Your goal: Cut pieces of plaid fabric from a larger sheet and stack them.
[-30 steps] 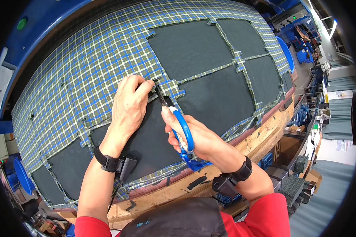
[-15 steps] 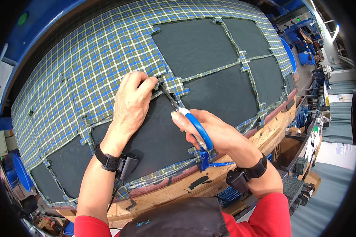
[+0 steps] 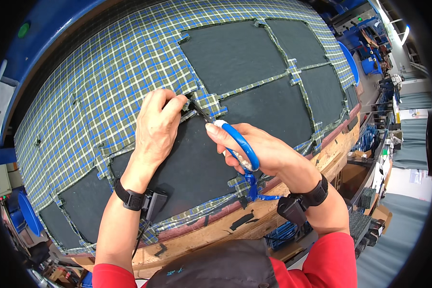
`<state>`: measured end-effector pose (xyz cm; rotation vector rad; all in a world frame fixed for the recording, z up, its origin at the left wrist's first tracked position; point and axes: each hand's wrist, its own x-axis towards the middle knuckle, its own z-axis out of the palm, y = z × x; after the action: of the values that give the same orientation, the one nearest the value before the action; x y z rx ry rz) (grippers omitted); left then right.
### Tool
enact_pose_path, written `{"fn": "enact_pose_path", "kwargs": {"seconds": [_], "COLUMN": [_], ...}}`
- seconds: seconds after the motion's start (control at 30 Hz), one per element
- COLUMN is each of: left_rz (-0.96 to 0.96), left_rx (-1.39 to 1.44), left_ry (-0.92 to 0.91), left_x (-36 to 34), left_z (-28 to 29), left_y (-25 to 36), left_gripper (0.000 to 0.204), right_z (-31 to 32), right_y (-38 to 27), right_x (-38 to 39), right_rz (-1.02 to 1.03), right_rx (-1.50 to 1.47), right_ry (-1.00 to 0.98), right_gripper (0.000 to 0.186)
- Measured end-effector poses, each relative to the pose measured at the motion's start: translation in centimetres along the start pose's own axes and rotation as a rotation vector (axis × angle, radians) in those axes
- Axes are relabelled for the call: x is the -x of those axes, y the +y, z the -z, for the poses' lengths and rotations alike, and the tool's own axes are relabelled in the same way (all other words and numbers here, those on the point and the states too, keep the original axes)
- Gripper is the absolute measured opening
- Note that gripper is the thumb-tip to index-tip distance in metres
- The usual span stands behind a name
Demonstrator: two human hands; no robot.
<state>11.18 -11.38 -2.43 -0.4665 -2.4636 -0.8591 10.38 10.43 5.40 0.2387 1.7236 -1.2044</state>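
A plaid fabric sheet (image 3: pixel 125 72) in blue, green and white covers the work surface, with rectangular openings cut into it and a dark sheet (image 3: pixel 235 57) showing through. My left hand (image 3: pixel 158 125) pinches the fabric's edge at a corner near the middle. In my right hand (image 3: pixel 254 146) are scissors (image 3: pixel 240 146) with blue-wrapped handles. Their blades reach up and left to the fabric just beside my left fingertips; the tips are partly hidden there. Blue tape hangs from the lower handle.
A wooden table edge (image 3: pixel 187 247) runs along the near side, with dark scraps on it. Blue machine framing (image 3: pixel 48 48) stands at the far left. Shelves and cartons (image 3: pixel 381 216) lie to the right, and a blue round bin (image 3: pixel 29 211) is at the left.
The scissors and my right hand have shifted slightly left, closer to my left hand. My left hand keeps its pinch on the fabric, nearly in the same place.
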Motion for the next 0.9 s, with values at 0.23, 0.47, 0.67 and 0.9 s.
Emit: {"fn": "enact_pose_path", "kwargs": {"seconds": [0.23,0.47,0.67,0.9], "left_rz": [-0.008,0.004,0.048,0.127], "left_rx": [-0.010,0.018,0.050,0.118], "left_ry": [0.009,0.014,0.040,0.074], "left_x": [0.1,0.0,0.1,-0.2], "left_z": [-0.1,-0.2,-0.1,0.2], "left_y": [-0.2,-0.1,-0.3,0.0], "left_gripper": [0.030,0.033,0.029,0.025], "right_z": [0.0,-0.1,-0.1,-0.7], "right_y": [0.2,0.0,0.8,1.1], "right_x": [-0.8,-0.3,-1.1,-0.6], "right_rz": [0.011,0.061,0.051,0.100], "right_rx": [-0.050,-0.054,-0.164,-0.149], "right_ry": [-0.074,-0.061,-0.092,-0.141], "right_gripper": [0.066,0.064,0.066,0.089]}}
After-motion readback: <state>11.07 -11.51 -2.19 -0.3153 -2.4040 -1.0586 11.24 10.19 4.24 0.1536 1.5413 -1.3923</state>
